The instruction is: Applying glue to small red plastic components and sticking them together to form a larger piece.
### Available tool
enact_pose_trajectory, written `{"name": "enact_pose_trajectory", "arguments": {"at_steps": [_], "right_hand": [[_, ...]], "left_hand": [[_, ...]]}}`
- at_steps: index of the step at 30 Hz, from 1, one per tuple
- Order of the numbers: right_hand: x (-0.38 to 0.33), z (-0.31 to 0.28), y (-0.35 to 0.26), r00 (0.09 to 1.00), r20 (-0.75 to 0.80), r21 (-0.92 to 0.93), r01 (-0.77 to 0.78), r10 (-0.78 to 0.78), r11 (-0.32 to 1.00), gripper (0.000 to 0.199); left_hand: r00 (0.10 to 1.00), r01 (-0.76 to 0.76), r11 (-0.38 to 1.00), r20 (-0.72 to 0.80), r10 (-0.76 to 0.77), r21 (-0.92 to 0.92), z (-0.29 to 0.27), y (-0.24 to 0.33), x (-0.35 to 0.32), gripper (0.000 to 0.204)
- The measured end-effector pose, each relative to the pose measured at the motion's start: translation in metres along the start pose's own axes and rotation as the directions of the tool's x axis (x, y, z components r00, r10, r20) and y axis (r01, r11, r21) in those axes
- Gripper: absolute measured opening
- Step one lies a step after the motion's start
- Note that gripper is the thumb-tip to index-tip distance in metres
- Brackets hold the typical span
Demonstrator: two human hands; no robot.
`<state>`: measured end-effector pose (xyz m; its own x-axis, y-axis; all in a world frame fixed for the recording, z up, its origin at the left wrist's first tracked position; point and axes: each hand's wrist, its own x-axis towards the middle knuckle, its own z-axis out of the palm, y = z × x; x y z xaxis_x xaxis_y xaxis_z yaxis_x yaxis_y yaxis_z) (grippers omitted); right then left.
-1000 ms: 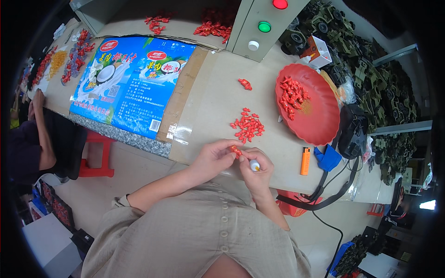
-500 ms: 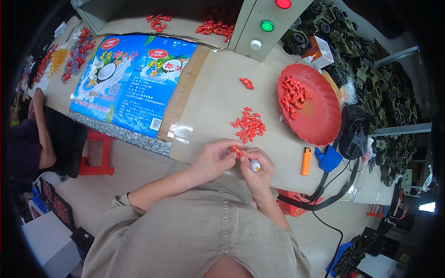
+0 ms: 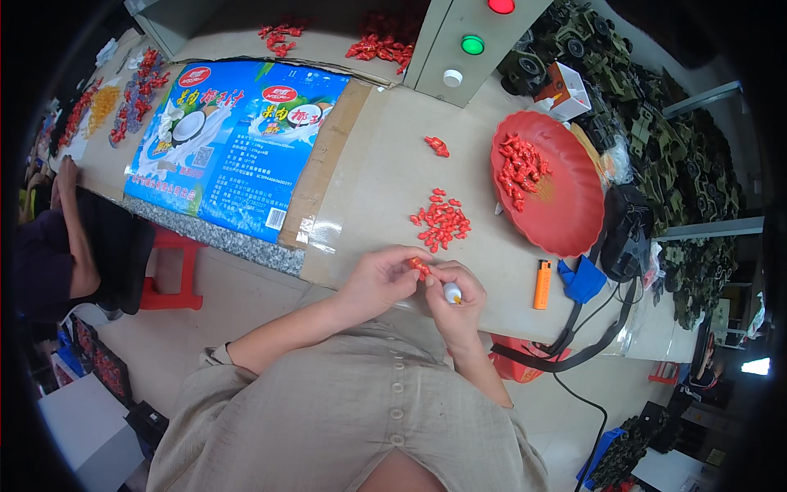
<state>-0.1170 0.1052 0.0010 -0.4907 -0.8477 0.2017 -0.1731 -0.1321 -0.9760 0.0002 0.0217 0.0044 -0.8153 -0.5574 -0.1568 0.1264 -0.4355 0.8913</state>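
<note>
Between my two hands, close to the table's near edge, is a small glossy red figurine (image 3: 420, 266). The fingertips of my left hand (image 3: 379, 281) are closed on it from the left. My right hand (image 3: 456, 300) pinches its other side and also keeps a small white tube (image 3: 452, 293) tucked in the fingers. Just beyond my hands lies a loose pile of small red pieces (image 3: 441, 220). Farther off, one red figurine (image 3: 437, 147) lies alone. At the right a scalloped red bowl (image 3: 566, 221) holds several more red figurines (image 3: 522, 168).
An orange lighter (image 3: 542, 284), a blue cloth piece (image 3: 583, 281) and black straps (image 3: 566, 340) lie to the right. A blue printed sheet (image 3: 229, 148) covers the table's left. A metal post with buttons (image 3: 459, 57) stands behind. Another person's arm (image 3: 75, 230) is at far left.
Almost nothing differs. Both hands stay in the same place with the red figurine between them.
</note>
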Motion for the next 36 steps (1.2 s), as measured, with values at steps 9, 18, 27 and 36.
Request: {"name": "enact_pose_trajectory", "arguments": {"at_steps": [9,18,27,36], "right_hand": [[0.001,0.0,0.001,0.998,0.028,-0.062,0.052,-0.051,0.997,0.012],[0.0,-0.001,0.001,0.998,0.017,-0.049,0.055,-0.054,0.997,0.014],[0.0,-0.002,0.0,0.994,0.041,-0.082,0.101,-0.098,0.991,0.015],[0.0,-0.004,0.001,0.989,0.083,-0.112,0.133,-0.124,0.985,0.016]], "left_hand": [[0.996,-0.072,0.997,-0.044,0.072,0.006,0.001,-0.009,0.0,0.024],[0.999,0.051,0.995,0.009,-0.05,-0.084,-0.009,-0.002,0.002,0.022],[0.994,0.111,0.987,0.027,-0.108,-0.12,-0.01,0.004,0.004,0.021],[0.986,0.161,0.977,0.055,-0.154,-0.138,-0.013,0.007,0.004,0.02]]}}
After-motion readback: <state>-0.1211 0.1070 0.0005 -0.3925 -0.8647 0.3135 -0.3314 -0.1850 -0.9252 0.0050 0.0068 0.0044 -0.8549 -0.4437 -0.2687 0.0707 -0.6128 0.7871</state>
